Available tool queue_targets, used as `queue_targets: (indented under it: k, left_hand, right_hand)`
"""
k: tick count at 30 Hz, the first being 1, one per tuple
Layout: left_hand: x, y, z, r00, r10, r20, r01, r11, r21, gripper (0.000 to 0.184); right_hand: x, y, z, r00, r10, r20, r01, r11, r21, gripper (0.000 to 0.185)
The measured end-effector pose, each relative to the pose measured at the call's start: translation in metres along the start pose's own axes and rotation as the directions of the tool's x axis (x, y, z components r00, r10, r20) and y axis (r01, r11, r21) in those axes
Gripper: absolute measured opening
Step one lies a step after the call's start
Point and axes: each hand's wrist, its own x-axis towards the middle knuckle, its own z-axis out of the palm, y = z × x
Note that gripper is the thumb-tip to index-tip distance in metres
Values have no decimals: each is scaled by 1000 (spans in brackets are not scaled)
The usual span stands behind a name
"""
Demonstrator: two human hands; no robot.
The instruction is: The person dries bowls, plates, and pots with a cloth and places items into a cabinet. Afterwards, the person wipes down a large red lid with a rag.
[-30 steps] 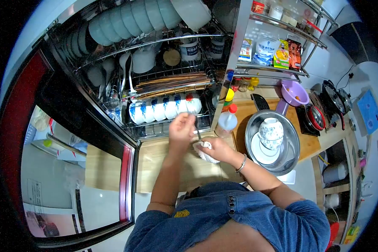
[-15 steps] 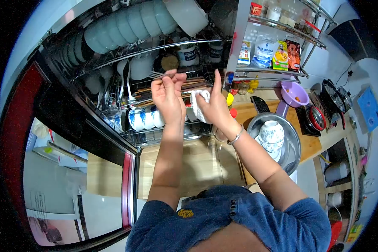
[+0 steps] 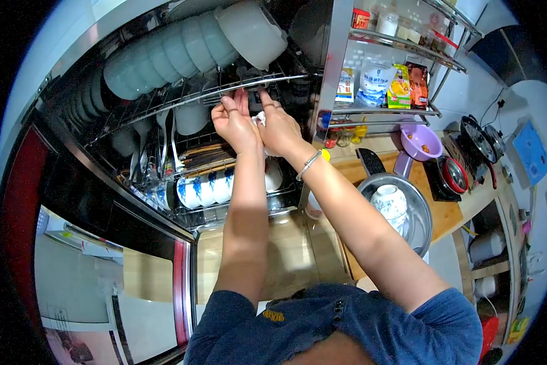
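My left hand is raised at the drying rack, palm side up, with the thumb and fingers curled together. What it holds, if anything, is too hidden to make out. Close against its right side, my right hand grips a white cloth, of which only a small piece shows between the hands. A bundle of chopsticks lies in the rack just below and left of them. Under it sit white cups with blue patterns. Several spoons stand farther left.
Pale green bowls and a larger white bowl line the upper rack. On the right counter, a metal basin holds patterned bowls on a wooden board. Beyond are a purple colander and a spice shelf.
Both hands have moved up and deeper into the rack, and the right has come left against the left hand. The thin metal utensils seen in my left hand no longer show clearly.
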Motion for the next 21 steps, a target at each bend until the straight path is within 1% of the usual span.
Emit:
queue_targets:
  k: [1, 3, 4, 5, 6, 7, 8, 9, 10, 12, 13, 14, 15, 16, 17, 19, 21]
  left_hand:
    - [4, -1, 1, 1000, 1, 1, -1, 1000, 0, 13]
    - [12, -3, 1, 994, -69, -79, 71, 997, 29, 11]
    - [18, -8, 0, 992, -38, -117, 39, 999, 7, 9]
    - [24, -11, 0, 993, -38, -114, 40, 999, 11, 9]
    - [31, -11, 2, 983, -88, -158, 101, 992, 74, 11]
    - [35, -12, 3, 969, -134, -206, 164, 977, 134, 15]
    - [39, -13, 3, 975, -129, -181, 154, 979, 130, 21]
    - [40, -11, 6, 975, -128, -181, 154, 979, 135, 21]
    - [42, -10, 9, 974, -119, -193, 150, 976, 156, 20]
    - [45, -9, 9, 973, -108, -204, 145, 973, 181, 20]
    - [48, -9, 6, 976, -136, -172, 153, 984, 92, 19]
    - [49, -8, 1, 977, -163, -138, 165, 986, 4, 19]
    - [52, -9, -7, 977, -189, -103, 181, 980, -85, 18]
    - [55, -11, -14, 983, -184, 7, 182, 967, -179, 17]
    - [57, -15, -19, 982, -186, 7, 185, 967, -177, 17]
    - [54, -13, -16, 980, -172, -95, 171, 985, -19, 18]
    - [51, -13, -10, 981, -156, -114, 159, 987, 17, 17]
  right_hand:
    - [6, -2, -1, 1000, 13, 27, -12, 1000, -24, 60]
    - [15, -2, 2, 998, 30, 54, -27, 999, -43, 58]
    - [21, -2, 4, 997, 20, 74, -15, 997, -71, 54]
    - [27, -1, 6, 996, 11, 94, -2, 995, -99, 50]
    - [33, -1, 9, 995, 0, 101, 15, 989, -144, 44]
    - [36, 1, 12, 995, 0, 101, 14, 990, -140, 44]
    - [39, 2, 14, 998, -19, 58, 26, 992, -121, 38]
    - [40, -3, 11, 999, -38, 14, 39, 994, -103, 37]
    - [43, -8, 8, 999, -37, 15, 39, 994, -100, 37]
    - [50, -18, 2, 967, 143, 213, -106, 979, -173, 37]
    - [52, -18, 6, 967, 143, 213, -107, 980, -169, 37]
    - [53, -17, 10, 982, 101, 161, -71, 980, -184, 33]
    - [53, -15, 14, 992, 59, 109, -36, 978, -204, 34]
    - [57, -15, 18, 983, 100, 154, -64, 973, -222, 36]
    - [58, -12, 21, 983, 103, 154, -68, 973, -221, 36]
    - [56, -10, 24, 982, 91, 168, -58, 979, -193, 36]
    - [56, -10, 23, 976, 110, 186, -75, 979, -188, 35]
